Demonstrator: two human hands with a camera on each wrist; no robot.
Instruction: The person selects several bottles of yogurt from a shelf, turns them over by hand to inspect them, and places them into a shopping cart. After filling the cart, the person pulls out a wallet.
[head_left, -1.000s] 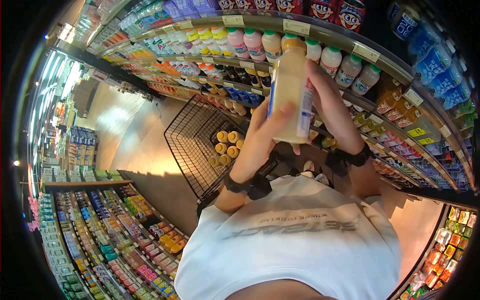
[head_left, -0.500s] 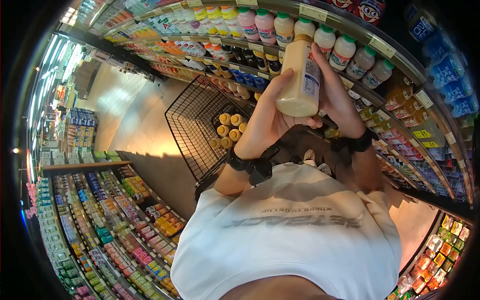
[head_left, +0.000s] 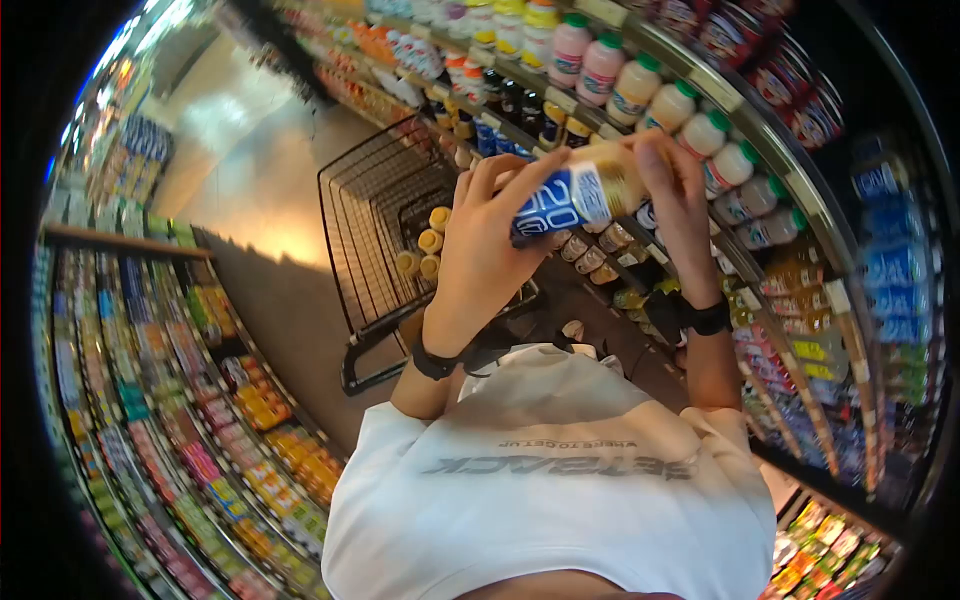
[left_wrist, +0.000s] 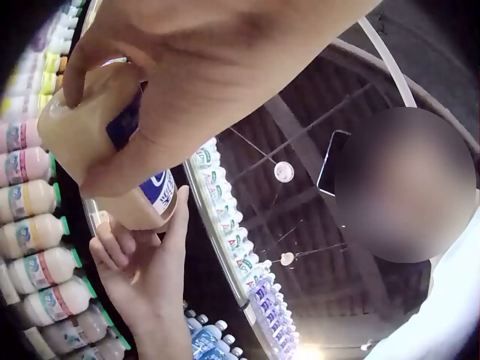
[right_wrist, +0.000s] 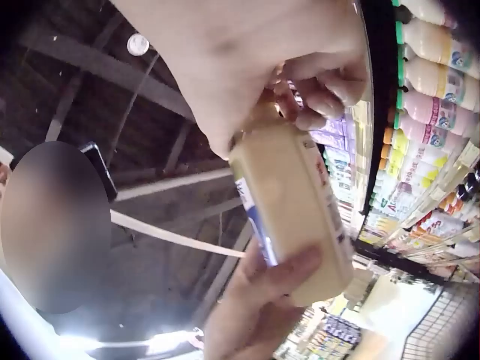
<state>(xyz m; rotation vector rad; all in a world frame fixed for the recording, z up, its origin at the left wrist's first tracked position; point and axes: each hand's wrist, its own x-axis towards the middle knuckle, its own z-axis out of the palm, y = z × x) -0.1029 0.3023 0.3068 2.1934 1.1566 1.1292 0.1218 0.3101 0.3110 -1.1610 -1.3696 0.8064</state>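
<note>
We hold the cream-coloured bottle tilted before the shelf, our left hand's fingers wrapped round its lower end, our right hand's grasping its neck. Yellow-capped bottles stand in the cart, leftward.

White short-sleeved T-shirt with a round neckline; large dark-grey slanted lettering across the chest looks like SETBACK, and a smaller line nearer the hem reads WHERE TO GET UP. Black band on the left wrist, another black band on the right.
</note>
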